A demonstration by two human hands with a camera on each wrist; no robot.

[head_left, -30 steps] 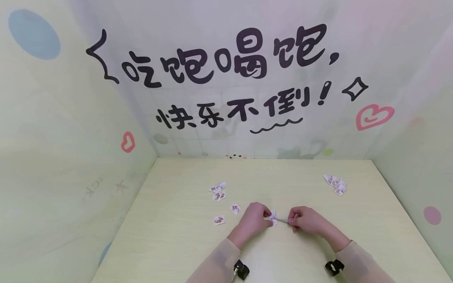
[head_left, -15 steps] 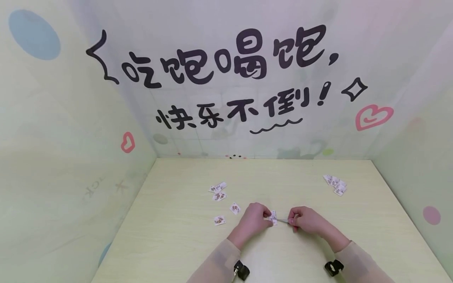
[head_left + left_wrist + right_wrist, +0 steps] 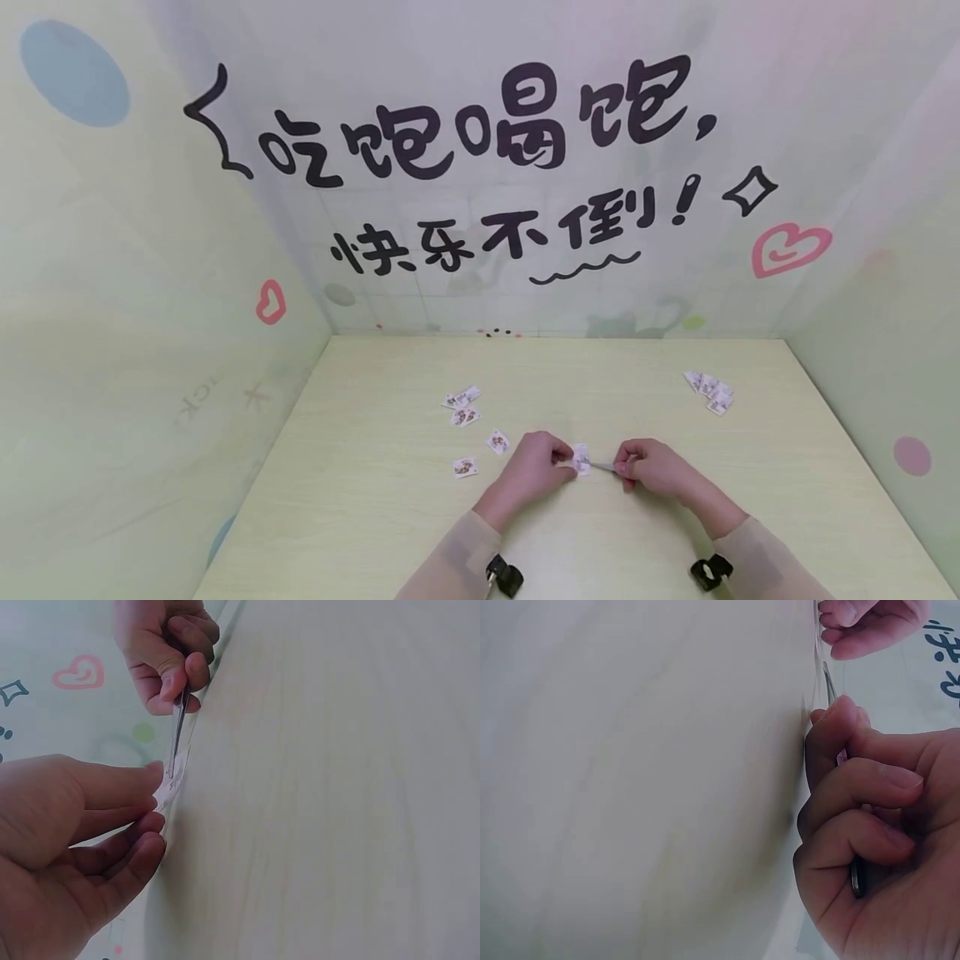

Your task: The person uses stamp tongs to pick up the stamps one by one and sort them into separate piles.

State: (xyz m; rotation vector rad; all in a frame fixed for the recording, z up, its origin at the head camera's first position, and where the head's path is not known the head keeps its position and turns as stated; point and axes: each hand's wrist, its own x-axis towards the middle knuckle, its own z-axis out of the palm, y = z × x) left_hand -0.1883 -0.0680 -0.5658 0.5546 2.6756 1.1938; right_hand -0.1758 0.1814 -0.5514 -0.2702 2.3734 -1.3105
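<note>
On the light wood table, a small playing card (image 3: 581, 460) lies at the fingertips of my left hand (image 3: 534, 467). Its thumb and index finger hold the card at the left side, hiding that edge. From the right, my right hand (image 3: 651, 467) pinches a pair of slim metal tweezers (image 3: 602, 467) between thumb and fingers. The tweezers' points reach the right part of the card, overlapping it in the left wrist view, where the card (image 3: 171, 782) is partly covered by the left fingers. Curled fingers of the right hand hide the back of the tweezers (image 3: 830, 684).
Left of the hands lie two single cards, a lower card (image 3: 465, 467) and a tilted card (image 3: 498, 442). Behind them is an overlapping card group (image 3: 462, 405). A fanned card group (image 3: 709, 392) lies at the back right. Printed walls (image 3: 480, 308) enclose the table.
The tweezers' points have shifted right across the card, with the right hand edging right. The left hand has drawn slightly left, and more of the card shows.
</note>
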